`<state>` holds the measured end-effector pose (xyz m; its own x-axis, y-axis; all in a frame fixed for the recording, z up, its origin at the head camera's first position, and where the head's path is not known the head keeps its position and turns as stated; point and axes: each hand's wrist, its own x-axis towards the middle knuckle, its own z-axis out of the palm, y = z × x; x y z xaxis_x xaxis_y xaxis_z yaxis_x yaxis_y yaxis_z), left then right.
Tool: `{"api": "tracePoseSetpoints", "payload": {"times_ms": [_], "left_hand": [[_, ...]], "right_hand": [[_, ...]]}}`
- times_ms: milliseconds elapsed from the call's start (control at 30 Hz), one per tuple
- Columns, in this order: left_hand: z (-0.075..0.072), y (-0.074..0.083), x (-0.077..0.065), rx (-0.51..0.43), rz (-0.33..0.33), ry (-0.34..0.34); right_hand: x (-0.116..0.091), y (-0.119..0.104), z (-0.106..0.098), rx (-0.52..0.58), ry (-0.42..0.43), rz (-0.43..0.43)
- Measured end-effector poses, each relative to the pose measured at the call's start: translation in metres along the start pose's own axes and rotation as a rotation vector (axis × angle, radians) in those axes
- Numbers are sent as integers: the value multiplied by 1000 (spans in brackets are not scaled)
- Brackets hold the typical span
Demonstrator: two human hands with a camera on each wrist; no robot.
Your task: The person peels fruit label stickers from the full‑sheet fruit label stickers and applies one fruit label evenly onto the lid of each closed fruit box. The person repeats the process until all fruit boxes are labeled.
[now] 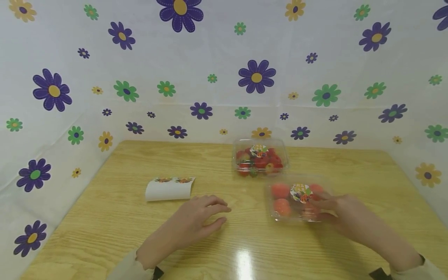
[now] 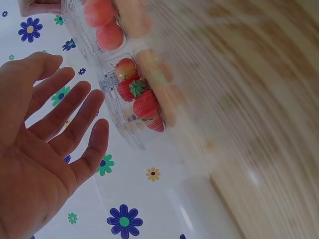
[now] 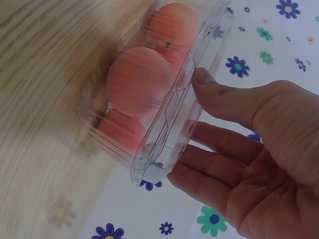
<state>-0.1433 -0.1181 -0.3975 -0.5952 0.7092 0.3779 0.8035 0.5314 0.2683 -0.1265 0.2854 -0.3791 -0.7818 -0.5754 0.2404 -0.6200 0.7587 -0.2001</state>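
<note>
My right hand (image 1: 344, 214) grips the right side of a clear plastic clamshell box of peaches (image 1: 290, 216), with the thumb at the rim and the fingers along the lid, as the right wrist view shows. A round fruit sticker (image 1: 300, 193) sits on its lid. The box looks slightly blurred in the head view. To the left, my left hand (image 1: 196, 217) hovers over the table, fingers loosely bent and holding nothing. Behind the peaches stands a second closed clear box with strawberries (image 1: 260, 162), a similar sticker (image 1: 259, 151) on its lid.
A curled white sticker sheet (image 1: 168, 190) with printed fruit labels along its far edge lies on the wooden table (image 1: 122, 229), left of the boxes. A white cloth with flower prints (image 1: 217, 50) hangs behind the table and along both sides.
</note>
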Motion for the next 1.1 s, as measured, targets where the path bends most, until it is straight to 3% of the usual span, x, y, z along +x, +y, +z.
{"api": "tracePoseSetpoints", "payload": {"times_ms": [333,667,933,1100], "left_hand": [[-2,1,-6,13,-42,-25],[-4,2,-8,25,-60,-48],[-4,0,-14,40,-71,-39],[-4,-2,-17,42,-74,-47]], "right_hand": [[-16,26,-10,15,-61,148],[-27,44,-13,-58,22,142],[-33,62,-18,-67,24,198],[-34,74,-18,-78,78,164]]}}
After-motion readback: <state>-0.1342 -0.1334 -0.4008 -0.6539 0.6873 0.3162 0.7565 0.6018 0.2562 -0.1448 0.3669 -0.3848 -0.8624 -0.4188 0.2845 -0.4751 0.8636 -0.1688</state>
